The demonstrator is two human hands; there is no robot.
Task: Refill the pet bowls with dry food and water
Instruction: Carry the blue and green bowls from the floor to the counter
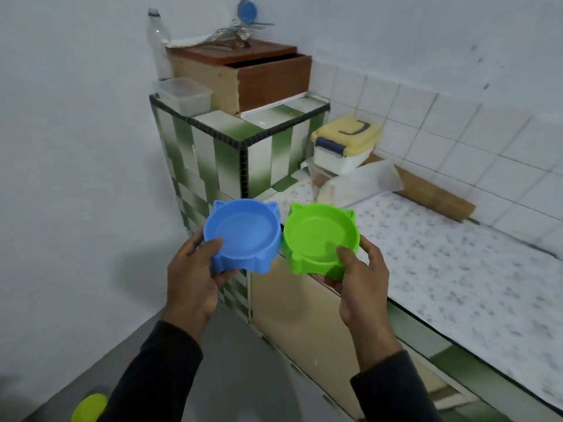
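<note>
I hold two cat-eared plastic pet bowls side by side in the air, near the counter's left end. My left hand (pixel 195 275) grips the blue bowl (pixel 243 233) by its near rim, thumb inside. The green bowl (pixel 320 236) sits in my right hand (pixel 359 278), thumb over its near edge. Both bowls look empty. On the counter behind them stands a white storage box with a yellow lid and blue latch (pixel 344 144). A clear plastic bottle (pixel 158 44) stands upright on the raised tiled block.
The speckled counter (pixel 457 263) runs to the right along a white tiled wall. A green-and-white tiled block (pixel 231 141) carries a wooden drawer box (pixel 253 74) and a clear tub (pixel 185 94). A rolling pin (pixel 435 193) and paper bag (pixel 362 181) lie on the counter. A yellow-green object (pixel 90 408) lies on the floor.
</note>
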